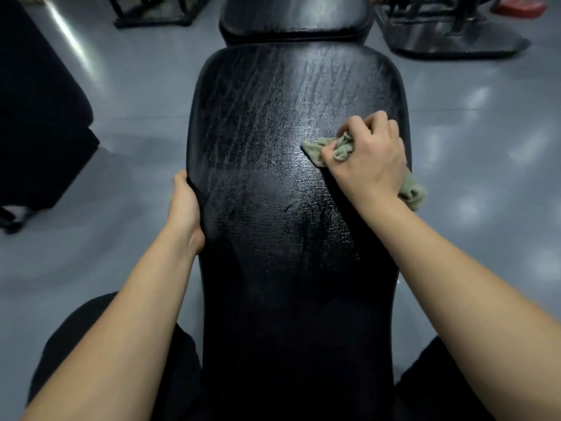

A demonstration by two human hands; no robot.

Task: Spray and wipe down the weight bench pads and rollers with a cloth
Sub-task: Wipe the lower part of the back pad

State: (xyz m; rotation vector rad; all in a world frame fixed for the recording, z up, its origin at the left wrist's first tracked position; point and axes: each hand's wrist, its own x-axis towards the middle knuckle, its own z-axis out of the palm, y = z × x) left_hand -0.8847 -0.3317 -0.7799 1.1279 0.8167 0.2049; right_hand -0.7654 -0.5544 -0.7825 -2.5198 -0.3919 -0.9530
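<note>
A long black bench pad [273, 177] with cracked, glossy vinyl runs away from me down the middle of the view. A second black pad [296, 16] sits just beyond its far end. My right hand [370, 159] grips a bunched grey-green cloth [317, 150] and presses it on the pad's right side; a tail of the cloth hangs out under the wrist at the pad's right edge. My left hand [183, 205] holds the pad's left edge, fingers wrapped under and hidden. No spray bottle is in view.
Grey glossy floor [136, 117] lies on both sides of the bench. A large black object [39, 117] stands at the left. Black machine frames and bases [455, 34] stand at the back, with a red part [520, 9] at the top right. My dark-clothed legs straddle the bench.
</note>
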